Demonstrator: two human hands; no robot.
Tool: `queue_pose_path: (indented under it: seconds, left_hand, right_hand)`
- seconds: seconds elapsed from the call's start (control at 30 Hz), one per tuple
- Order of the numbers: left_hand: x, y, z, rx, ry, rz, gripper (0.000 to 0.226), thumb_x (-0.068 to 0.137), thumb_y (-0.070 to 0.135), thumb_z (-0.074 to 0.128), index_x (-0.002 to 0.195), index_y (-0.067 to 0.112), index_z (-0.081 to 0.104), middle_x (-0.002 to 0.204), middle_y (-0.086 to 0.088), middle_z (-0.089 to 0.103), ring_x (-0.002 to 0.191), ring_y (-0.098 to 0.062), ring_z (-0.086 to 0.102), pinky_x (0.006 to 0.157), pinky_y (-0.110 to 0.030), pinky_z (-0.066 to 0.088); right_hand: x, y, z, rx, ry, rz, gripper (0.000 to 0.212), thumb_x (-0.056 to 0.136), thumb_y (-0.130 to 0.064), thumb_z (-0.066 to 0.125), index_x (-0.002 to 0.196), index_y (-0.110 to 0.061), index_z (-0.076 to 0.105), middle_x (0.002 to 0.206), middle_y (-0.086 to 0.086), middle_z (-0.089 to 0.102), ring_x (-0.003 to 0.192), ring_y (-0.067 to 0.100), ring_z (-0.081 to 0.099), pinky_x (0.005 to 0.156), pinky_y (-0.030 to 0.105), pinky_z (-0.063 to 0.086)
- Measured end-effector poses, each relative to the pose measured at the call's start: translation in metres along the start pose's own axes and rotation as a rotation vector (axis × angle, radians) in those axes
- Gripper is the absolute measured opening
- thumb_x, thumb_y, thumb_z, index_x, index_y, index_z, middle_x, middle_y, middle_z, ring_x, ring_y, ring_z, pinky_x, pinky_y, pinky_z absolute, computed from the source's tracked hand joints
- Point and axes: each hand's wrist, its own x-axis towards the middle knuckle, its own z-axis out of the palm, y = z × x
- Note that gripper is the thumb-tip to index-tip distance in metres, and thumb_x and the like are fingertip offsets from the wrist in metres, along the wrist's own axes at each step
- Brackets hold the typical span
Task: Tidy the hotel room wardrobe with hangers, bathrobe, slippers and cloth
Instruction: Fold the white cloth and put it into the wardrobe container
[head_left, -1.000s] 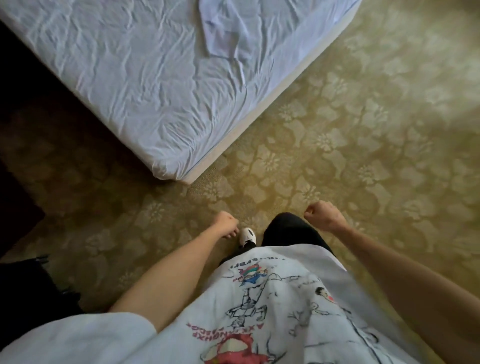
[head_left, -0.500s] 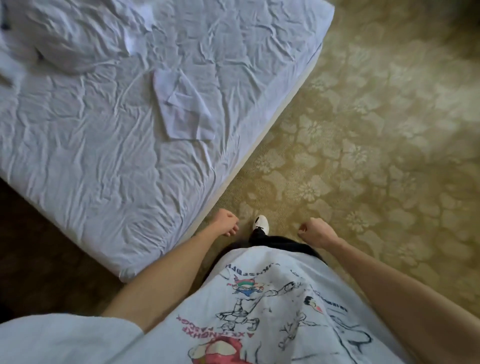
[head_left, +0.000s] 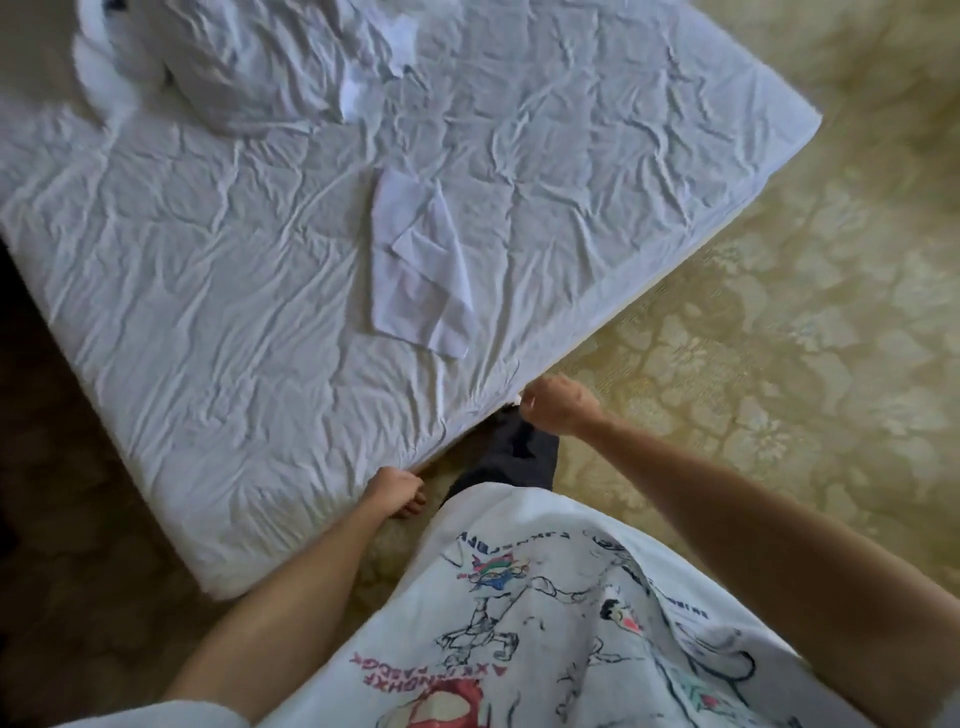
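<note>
Spreading across the upper left of the view, a wide bed under a creased white fitted sheet (head_left: 218, 270) runs from about nine o'clock to two o'clock, its near edge slanting down toward seven o'clock. A yellow-green carpet with a pale flower pattern (head_left: 779, 322) fills the right side from one o'clock to five o'clock and shows again in shadow at eight o'clock. At the bottom, around six o'clock, hangs the person's white T-shirt printed with cartoon figures and red lettering (head_left: 545, 623), with a dark trouser leg (head_left: 511, 457) just above it. At eleven o'clock a crumpled heap of white bedding or clothing (head_left: 244, 62) lies on the sheet; whether it is the bathrobe cannot be told. Near the middle of the mattress, toward twelve o'clock from the hands, a flat, loosely folded white cloth (head_left: 415, 270) rests on the sheet, apart from both hands. The right hand (head_left: 558, 408) is clenched into a loose fist at the bed's edge near the centre, grasping nothing. The left hand (head_left: 395, 488), at about seven o'clock from it, has its fingers curled under beside the mattress edge, also empty.
</note>
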Motion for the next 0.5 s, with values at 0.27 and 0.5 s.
queue_pose_path:
  seconds: [0.27,0.5]
  left_hand:
    - [0.031,0.151,-0.003,-0.103,-0.038,0.063,0.023,0.095,0.019,0.057,0.091,0.005,0.075,0.079,-0.006,0.076,0.057,-0.015,0.068,0.05,-0.022,0.052]
    - [0.039,0.26,-0.01,-0.311,-0.042,0.167,0.022,0.097,0.015,0.054,0.088,0.004,0.071,0.078,-0.007,0.075,0.06,-0.016,0.066,0.052,-0.025,0.052]
  right_hand:
    - [0.078,0.099,-0.091,-0.066,-0.072,0.121,0.023,0.09,-0.019,0.055,0.097,-0.009,0.074,0.095,0.009,0.075,0.082,0.023,0.07,0.069,0.034,0.059]
    - [0.121,0.14,-0.155,-0.176,-0.218,0.129,0.03,0.092,-0.022,0.053,0.096,-0.002,0.076,0.098,0.015,0.074,0.091,0.03,0.07,0.078,0.039,0.057]
